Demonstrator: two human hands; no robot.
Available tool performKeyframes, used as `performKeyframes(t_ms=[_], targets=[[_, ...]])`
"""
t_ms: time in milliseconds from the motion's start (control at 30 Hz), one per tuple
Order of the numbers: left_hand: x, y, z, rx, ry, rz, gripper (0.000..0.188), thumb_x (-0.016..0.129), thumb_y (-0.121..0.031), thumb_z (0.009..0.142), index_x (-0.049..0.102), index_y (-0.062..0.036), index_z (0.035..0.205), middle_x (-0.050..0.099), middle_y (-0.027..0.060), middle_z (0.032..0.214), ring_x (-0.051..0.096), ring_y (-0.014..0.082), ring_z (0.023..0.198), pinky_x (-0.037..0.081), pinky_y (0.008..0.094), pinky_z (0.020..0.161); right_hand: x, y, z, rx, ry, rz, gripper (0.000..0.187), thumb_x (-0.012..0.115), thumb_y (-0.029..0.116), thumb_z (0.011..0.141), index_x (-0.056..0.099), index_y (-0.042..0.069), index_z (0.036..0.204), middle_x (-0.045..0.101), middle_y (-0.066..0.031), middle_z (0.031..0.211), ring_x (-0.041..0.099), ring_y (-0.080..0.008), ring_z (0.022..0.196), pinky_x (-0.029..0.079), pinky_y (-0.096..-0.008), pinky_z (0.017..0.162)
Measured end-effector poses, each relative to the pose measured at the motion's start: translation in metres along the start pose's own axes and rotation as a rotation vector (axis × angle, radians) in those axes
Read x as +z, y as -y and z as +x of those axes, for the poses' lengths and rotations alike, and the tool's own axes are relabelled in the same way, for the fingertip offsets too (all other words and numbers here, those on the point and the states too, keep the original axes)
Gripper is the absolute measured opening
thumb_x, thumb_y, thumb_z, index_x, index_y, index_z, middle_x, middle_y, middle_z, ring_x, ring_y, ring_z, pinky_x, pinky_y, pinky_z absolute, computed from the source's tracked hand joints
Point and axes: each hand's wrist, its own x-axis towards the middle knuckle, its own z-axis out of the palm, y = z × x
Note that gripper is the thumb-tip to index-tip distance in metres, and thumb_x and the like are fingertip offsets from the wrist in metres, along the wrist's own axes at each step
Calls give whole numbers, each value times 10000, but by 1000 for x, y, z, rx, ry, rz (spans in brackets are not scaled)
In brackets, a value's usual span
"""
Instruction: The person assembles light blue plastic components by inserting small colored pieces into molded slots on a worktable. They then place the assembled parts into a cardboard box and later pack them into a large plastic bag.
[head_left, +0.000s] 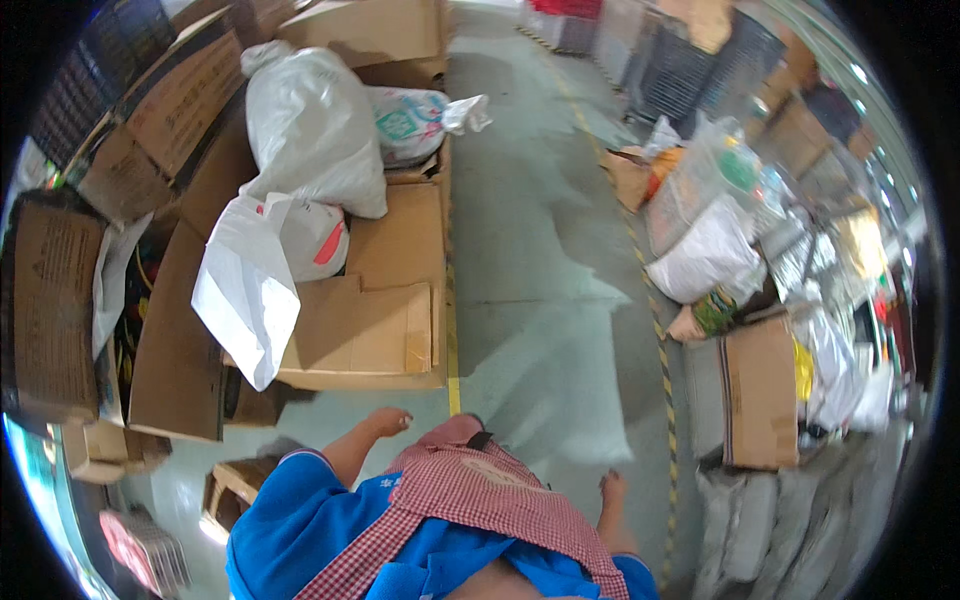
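Note:
My left hand (391, 421) is held in front of me near the front edge of a large cardboard box (360, 330), apart from it. Its fingers look curled in, and nothing shows in them. Low at my right side hangs my right hand (612, 487) over the floor, touching nothing that I can see; its fingers are too small to make out. On the cardboard box sit a big stuffed whitish sack (315, 130), a white bag with a red mark (318, 240), and a white bag with green print (405, 125). A loose white flap of plastic (248, 290) hangs over its near left corner.
A grey-green floor aisle (530, 230) runs ahead between yellow and striped lines. Along the right lie a white sack (708, 250), a cardboard box with plastic bags (760, 393) and grey bundles (790, 530). Tall cartons (55, 300) line the left; a pink-topped stool (140, 545) stands lower left.

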Motion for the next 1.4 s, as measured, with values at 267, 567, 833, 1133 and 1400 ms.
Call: performKeyframes(t_ms=[267, 567, 833, 1133, 1400], targets=[[-152, -83, 147, -7, -519, -352, 315, 557, -286, 863, 636, -158, 1140, 653, 159, 1031, 619, 325, 952, 491, 407, 831, 68, 370, 180, -552, 162, 9, 340, 544, 71, 844, 589, -13, 1170, 666, -138, 954, 633, -187, 818, 503, -297, 727], [-373, -86, 281, 27, -706, -319, 319, 526, -209, 865, 605, -96, 1153, 625, 160, 1073, 586, 354, 984, 475, 422, 843, 110, 396, 234, -322, 457, -519, 348, 586, 171, 792, 645, 68, 1119, 690, -123, 962, 659, -272, 866, 507, -354, 776], [-495, -48, 355, -34, -939, -274, 280, 552, -215, 848, 627, -62, 1071, 613, 137, 1081, 577, 338, 981, 471, 415, 834, 94, 407, 401, -261, 349, -782, 362, 618, 162, 777, 642, 36, 1115, 669, -159, 1023, 647, -260, 918, 514, -354, 816], [-570, -98, 474, -37, -737, -327, 230, 597, -164, 811, 659, -64, 1009, 646, 138, 972, 604, 331, 917, 485, 402, 803, 328, 735, 542, -533, 399, -822, 348, 492, 245, 827, 658, 119, 1106, 618, -169, 1132, 571, -357, 1063, 457, -417, 913], [-716, -117, 623, 84, -726, -203, 263, 594, -158, 810, 646, -91, 1059, 621, 145, 1085, 597, 338, 969, 486, 415, 818, 505, 1056, 558, -873, 644, -429, 390, 583, 235, 811, 601, 83, 1170, 609, -167, 1161, 572, -336, 1075, 452, -429, 912]])
